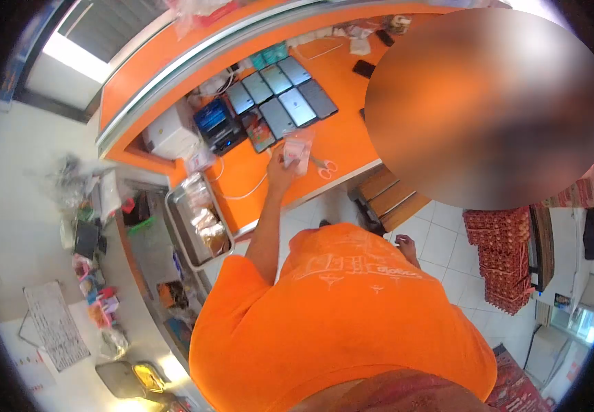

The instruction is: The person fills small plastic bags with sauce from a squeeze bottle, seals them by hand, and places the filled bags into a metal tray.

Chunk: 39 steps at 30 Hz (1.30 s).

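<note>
My left hand [281,169] is over the orange counter [245,185], closed on the edge of a small clear plastic packet [297,152] with something pale and pinkish inside. Pink-handled scissors [328,169] lie just beside the packet. Beyond it several phones [297,107] rest side by side in two rows, one with a bright white screen. Down by my right hip hangs my right hand [405,245], partly hidden by my orange shirt. Its fingers look loosely apart, with nothing seen in them.
A black device with a blue screen [216,125] stands left of the phones. Below is a metal tray [170,206] holding wrapped packets. Wooden slatted stool [391,199] and stacked red egg trays [499,254] are on the right. A blurred oval hides the upper right.
</note>
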Available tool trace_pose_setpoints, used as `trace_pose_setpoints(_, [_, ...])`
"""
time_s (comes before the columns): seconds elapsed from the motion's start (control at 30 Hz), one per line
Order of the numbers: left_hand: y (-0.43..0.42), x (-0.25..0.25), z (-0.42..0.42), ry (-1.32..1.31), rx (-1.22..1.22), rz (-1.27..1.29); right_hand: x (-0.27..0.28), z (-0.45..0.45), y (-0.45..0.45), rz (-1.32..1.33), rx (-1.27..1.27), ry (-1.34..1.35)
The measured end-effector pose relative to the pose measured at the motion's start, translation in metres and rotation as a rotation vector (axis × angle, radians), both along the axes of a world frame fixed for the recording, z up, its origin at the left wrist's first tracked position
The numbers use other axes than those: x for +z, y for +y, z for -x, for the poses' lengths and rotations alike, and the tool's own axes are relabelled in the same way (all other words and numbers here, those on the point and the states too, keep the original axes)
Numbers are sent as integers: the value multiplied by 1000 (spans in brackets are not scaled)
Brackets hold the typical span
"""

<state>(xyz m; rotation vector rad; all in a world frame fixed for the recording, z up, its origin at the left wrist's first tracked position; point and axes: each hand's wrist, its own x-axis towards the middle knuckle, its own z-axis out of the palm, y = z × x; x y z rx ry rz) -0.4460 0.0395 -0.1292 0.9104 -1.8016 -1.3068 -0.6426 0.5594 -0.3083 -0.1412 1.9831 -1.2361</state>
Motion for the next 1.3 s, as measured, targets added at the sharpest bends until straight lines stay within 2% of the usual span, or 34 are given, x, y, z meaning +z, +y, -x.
trace_pose_setpoints(0.03, [15, 20, -1, 145, -43, -34, 29, -2, -15, -8, 95, 89])
trace_pose_setpoints(0.07, [27, 26, -1, 158, -128, -43, 65, -5, -41, -25, 177, 187])
trace_pose_setpoints(0.1, [39, 33, 3, 184, -231, -49, 75, -5, -63, 185, 51, 98])
trace_pose_setpoints(0.13, [57, 76, 7, -126, -317, -80, 158, -15, -104, 297, -58, -130])
trace_pose_setpoints(0.17, [78, 113, 9, -445, -400, -80, 177, -11, -123, 355, -24, -116])
trace_pose_setpoints(0.23, [106, 77, 18, -284, -606, -41, 215, -1, -159, 475, 43, -92])
trace_pose_setpoints(0.33, [144, 69, 41, -157, -768, 85, 278, 12, -191, 529, 328, 23])
trace_pose_setpoints(0.43, [153, 55, 53, -10, -736, -7, 271, 25, -201, 491, 426, 259])
trace_pose_setpoints(0.53, [114, 71, 38, -191, -517, 281, 266, 39, -180, 388, 266, 240])
trace_pose_setpoints(0.6, [70, 89, 18, -198, -295, 284, 239, 73, -143, 199, 258, 588])
trace_pose_setpoints(0.63, [45, 88, 1, -304, -124, 426, 242, 91, -113, 497, 140, 533])
trace_pose_setpoints(0.67, [19, 88, -19, -425, 48, 564, 287, 98, -90, 205, 14, 893])
trace_pose_setpoints(0.7, [0, 97, -40, -531, 175, 572, 335, 105, -67, -160, -163, 1161])
trace_pose_setpoints(0.73, [-20, 102, -56, -625, 297, 576, 378, 118, -44, -775, -260, 1773])
trace_pose_setpoints(0.77, [-37, 108, -74, -802, 385, 549, 457, 110, -38, -356, -551, 1765])
trace_pose_setpoints(0.83, [-63, 113, -102, -1062, 521, 469, 514, 115, -25, 246, -1080, 1871])
trace_pose_setpoints(0.93, [-107, 102, -122, -1282, 621, 382, 542, 122, -8, -87, -682, 2033])
trace_pose_setpoints(1.0, [-135, 78, -136, -1385, 642, 360, 498, 134, -2, -147, -23, 1319])
trace_pose_setpoints(1.07, [-168, 50, -149, -1507, 532, 259, 435, 141, -17, -254, 393, 738])
trace_pose_setpoints(1.13, [-180, 44, -155, -1571, 460, 222, 391, 94, -68, -93, 269, 460])
trace_pose_setpoints(1.2, [-176, 45, -163, -1602, 408, 266, 335, 94, -85, -43, 457, 296])
trace_pose_setpoints(1.27, [-191, 34, -172, -1631, 359, 305, 325, 72, -110, 141, 635, 648])
trace_pose_setpoints(1.3, [-196, 32, -171, -1620, 361, 329, 329, 74, -118, 113, 617, 589])
